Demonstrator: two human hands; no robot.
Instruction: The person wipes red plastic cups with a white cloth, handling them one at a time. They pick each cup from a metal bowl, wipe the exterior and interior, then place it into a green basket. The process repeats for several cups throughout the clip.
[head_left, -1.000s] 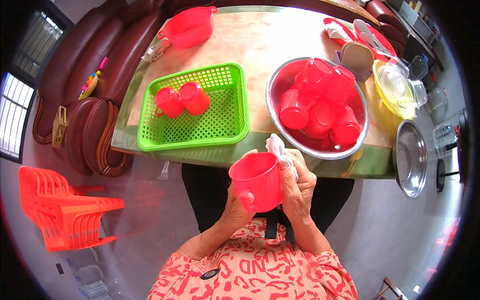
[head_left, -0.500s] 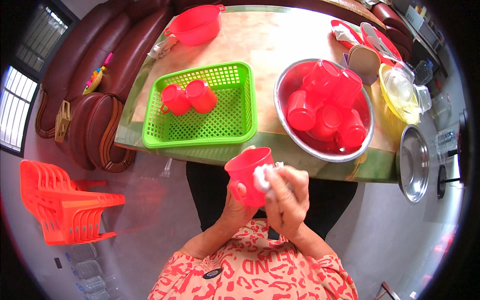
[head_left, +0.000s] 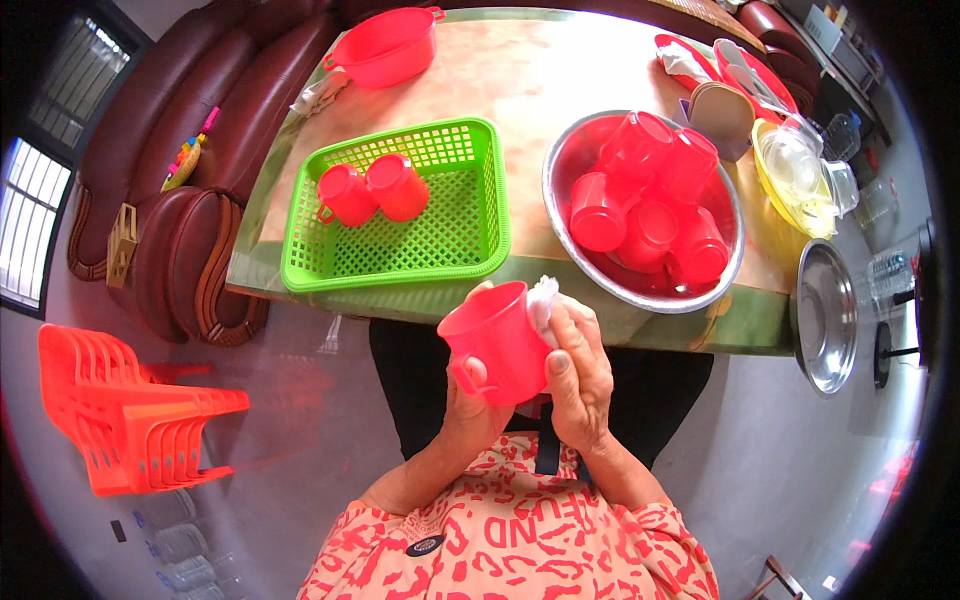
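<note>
A red plastic mug (head_left: pixel 500 345) is held over my lap, its open rim up and tilted a little. My left hand (head_left: pixel 466 408) grips it from the left and below, a fingertip poking through the handle. On the mug's right side, my right hand (head_left: pixel 582 375) presses a crumpled white cloth (head_left: pixel 541 305) against the wall near the rim. Beyond the mug, a green plastic basket (head_left: pixel 400 278) holds two red mugs (head_left: pixel 397 187) upside down. To its right, a metal basin (head_left: pixel 640 297) contains several red mugs (head_left: pixel 650 235) piled together.
A red tub (head_left: pixel 385 50) stands at the table's far left. At the right are a yellow basket (head_left: pixel 775 190) of clear containers and red trays (head_left: pixel 765 75). A metal bowl (head_left: pixel 827 315) sits beyond the right edge. Stacked orange chairs (head_left: pixel 140 410) stand at left on the floor.
The mug has turned slightly and moved a little left. My right hand with the cloth has shifted from the mug's front to its right side, near the rim.
</note>
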